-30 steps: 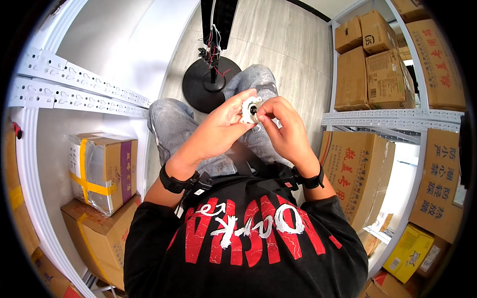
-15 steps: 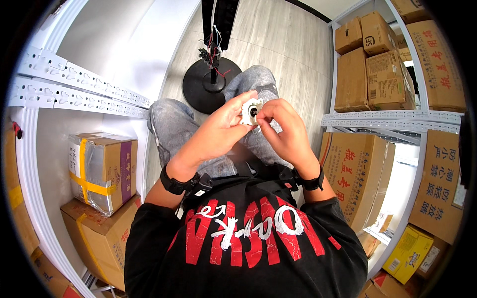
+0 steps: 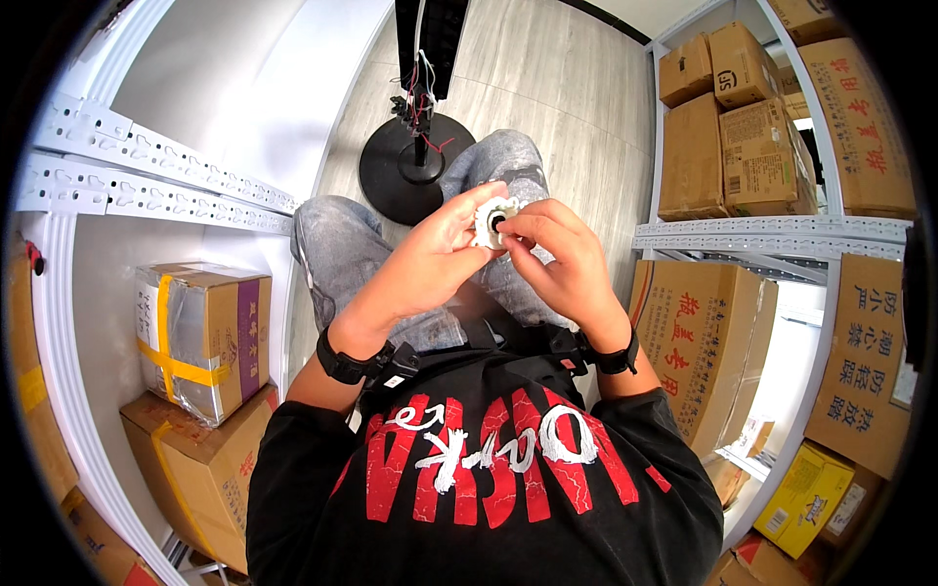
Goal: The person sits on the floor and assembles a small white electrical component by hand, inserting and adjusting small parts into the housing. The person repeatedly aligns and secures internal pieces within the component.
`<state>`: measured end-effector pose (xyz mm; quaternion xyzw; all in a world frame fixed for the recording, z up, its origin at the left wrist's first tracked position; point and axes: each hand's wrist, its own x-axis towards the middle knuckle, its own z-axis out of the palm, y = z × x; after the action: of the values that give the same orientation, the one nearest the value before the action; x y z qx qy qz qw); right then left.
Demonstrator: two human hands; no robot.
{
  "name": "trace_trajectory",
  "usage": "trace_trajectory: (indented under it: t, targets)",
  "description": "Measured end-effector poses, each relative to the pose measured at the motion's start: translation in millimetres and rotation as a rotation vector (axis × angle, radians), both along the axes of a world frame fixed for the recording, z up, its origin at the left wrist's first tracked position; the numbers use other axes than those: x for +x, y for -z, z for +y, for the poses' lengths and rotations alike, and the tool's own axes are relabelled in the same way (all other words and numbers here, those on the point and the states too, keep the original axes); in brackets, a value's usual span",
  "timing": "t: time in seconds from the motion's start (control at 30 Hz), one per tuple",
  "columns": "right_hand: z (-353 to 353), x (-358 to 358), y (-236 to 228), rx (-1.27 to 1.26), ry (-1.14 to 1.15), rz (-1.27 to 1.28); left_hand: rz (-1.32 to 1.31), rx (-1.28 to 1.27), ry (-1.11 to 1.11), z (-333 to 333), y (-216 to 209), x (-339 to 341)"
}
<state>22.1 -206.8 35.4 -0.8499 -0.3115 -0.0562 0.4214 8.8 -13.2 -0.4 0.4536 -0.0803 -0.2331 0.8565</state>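
Above my lap, a small white round part with a scalloped rim and a dark centre [image 3: 486,232] is gripped by my left hand [image 3: 438,252], thumb below it and fingers behind. My right hand [image 3: 565,262] comes in from the other side, its thumb and index finger pinched together at the dark middle of the part. The fingertips cover some of that centre, so I cannot make out exactly what the right hand pinches. Each wrist wears a black strap.
A black pole on a round base [image 3: 401,171], with loose thin wires, stands just ahead of my knees. White shelving flanks me: taped cartons [image 3: 200,337] on the left, stacked cardboard boxes [image 3: 694,156] and a yellow box [image 3: 803,498] on the right.
My right index finger and thumb have shifted slightly at the part's centre, and the hand has turned a little. The left hand holds the part in nearly the same place.
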Motion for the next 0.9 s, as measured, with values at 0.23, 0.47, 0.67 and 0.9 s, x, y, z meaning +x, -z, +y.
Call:
trace_trajectory:
  t: [0.23, 0.47, 0.67, 0.9]
  targets:
    - [-4.4, 0.9, -5.4, 0.059, -0.042, 0.202, -0.006, 0.019, 0.026, 1.8, -2.3, -1.0]
    - [-3.7, 0.9, -4.1, 0.132, 0.030, 0.049, -0.026, 0.054, -0.001, -0.1, -0.8, 0.0]
    - [-1.7, -1.3, 2.2, 0.048, 0.039, -0.141, -0.029, 0.034, 0.010, -0.6, 0.8, -1.1]
    - [0.6, -3.9, 5.5, 0.036, 0.073, -0.180, -0.035, 0.059, -0.004, -0.6, 1.0, -2.4]
